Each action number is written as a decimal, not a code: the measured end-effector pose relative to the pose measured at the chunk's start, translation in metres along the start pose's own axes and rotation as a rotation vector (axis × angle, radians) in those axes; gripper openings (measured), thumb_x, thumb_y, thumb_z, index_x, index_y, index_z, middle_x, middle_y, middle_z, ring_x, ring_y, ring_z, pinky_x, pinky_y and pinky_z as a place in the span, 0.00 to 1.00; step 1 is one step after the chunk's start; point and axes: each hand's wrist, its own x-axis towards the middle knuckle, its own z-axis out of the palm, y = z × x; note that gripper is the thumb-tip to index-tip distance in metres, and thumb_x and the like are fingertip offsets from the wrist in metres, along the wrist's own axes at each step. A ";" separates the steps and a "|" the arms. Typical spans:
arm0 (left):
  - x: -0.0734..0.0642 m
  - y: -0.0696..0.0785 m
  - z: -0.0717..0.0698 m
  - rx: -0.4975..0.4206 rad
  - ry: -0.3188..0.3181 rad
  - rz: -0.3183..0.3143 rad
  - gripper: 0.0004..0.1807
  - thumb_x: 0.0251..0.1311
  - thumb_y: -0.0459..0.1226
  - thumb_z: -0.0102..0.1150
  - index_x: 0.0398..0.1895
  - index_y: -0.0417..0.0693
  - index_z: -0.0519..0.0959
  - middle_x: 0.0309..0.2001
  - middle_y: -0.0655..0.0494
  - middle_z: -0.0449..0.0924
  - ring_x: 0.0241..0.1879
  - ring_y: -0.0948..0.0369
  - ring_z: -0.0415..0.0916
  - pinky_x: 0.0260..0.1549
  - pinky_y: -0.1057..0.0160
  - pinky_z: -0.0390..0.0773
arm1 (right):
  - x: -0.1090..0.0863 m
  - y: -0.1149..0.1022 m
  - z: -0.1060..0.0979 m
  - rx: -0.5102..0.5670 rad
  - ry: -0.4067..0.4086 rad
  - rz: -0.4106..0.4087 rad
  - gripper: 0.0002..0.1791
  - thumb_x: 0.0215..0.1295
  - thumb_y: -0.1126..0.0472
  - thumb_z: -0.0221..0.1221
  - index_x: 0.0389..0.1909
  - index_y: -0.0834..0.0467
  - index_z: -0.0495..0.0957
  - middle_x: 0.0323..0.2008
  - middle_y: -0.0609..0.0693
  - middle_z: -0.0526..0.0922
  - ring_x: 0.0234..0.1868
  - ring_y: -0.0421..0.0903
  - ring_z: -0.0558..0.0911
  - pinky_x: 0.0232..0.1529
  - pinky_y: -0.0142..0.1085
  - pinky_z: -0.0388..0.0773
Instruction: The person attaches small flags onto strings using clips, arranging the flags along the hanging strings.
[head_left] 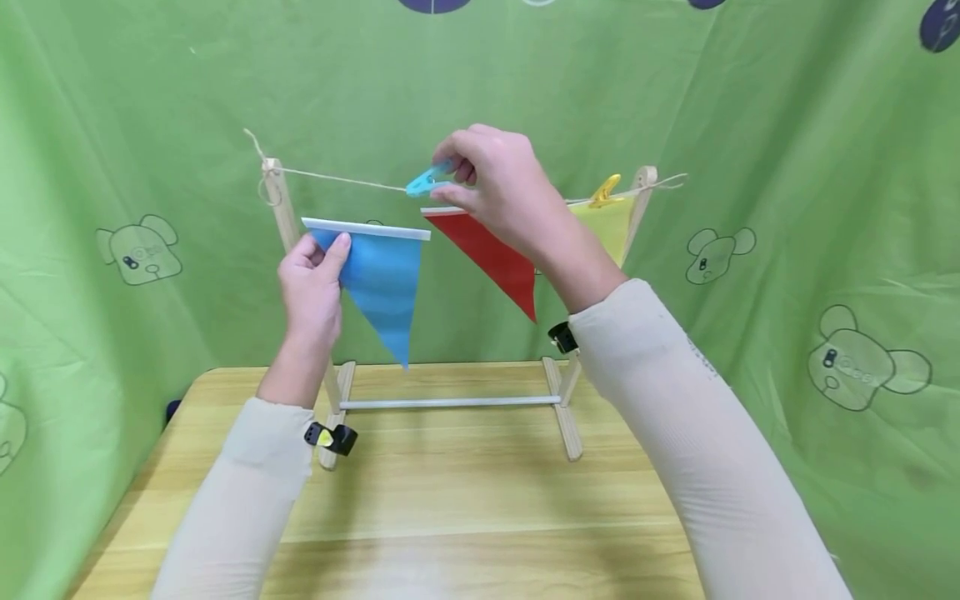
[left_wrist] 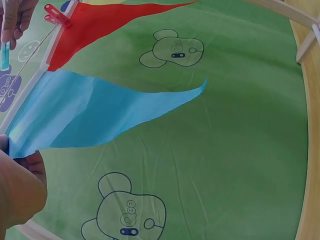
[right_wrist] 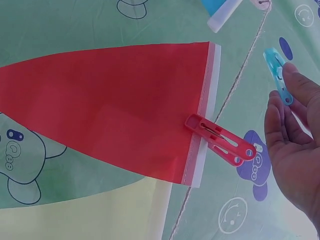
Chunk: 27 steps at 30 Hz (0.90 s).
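Observation:
My left hand [head_left: 313,283] pinches a blue triangular pennant [head_left: 386,271] near the left end of its white top strip, thumb in front. The pennant hangs point down, just below the string [head_left: 337,177]. Between the thumb and fingers of my right hand [head_left: 495,179] is a light blue clothespin [right_wrist: 277,75], near the string in the head view; the right wrist view shows it apart from the string. Beside the blue pennant hangs a red pennant [right_wrist: 115,105], fastened to the string by a red clothespin [right_wrist: 220,139]; my right hand hides that clothespin in the head view.
A yellow pennant [head_left: 611,223] hangs at the right under a yellow clothespin [head_left: 604,192]. The string runs between two wooden posts [head_left: 281,208], whose feet are joined by a white rod [head_left: 450,402] on the wooden table [head_left: 480,508]. Green printed cloth [head_left: 787,208] surrounds the back and sides.

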 end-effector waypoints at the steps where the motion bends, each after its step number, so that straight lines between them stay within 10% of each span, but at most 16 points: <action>1: 0.001 0.001 0.001 0.003 -0.001 0.007 0.06 0.68 0.31 0.65 0.45 0.42 0.84 0.40 0.54 0.85 0.42 0.61 0.81 0.48 0.65 0.84 | 0.002 0.000 0.000 -0.009 -0.006 0.001 0.17 0.64 0.60 0.72 0.49 0.64 0.83 0.43 0.55 0.83 0.42 0.46 0.78 0.49 0.32 0.78; 27: 0.018 0.009 0.012 -0.051 -0.020 -0.015 0.08 0.68 0.30 0.64 0.47 0.40 0.84 0.41 0.52 0.85 0.43 0.59 0.82 0.52 0.63 0.84 | 0.038 -0.012 -0.009 -0.120 -0.185 0.076 0.18 0.62 0.52 0.71 0.49 0.59 0.88 0.43 0.51 0.89 0.40 0.41 0.84 0.48 0.27 0.83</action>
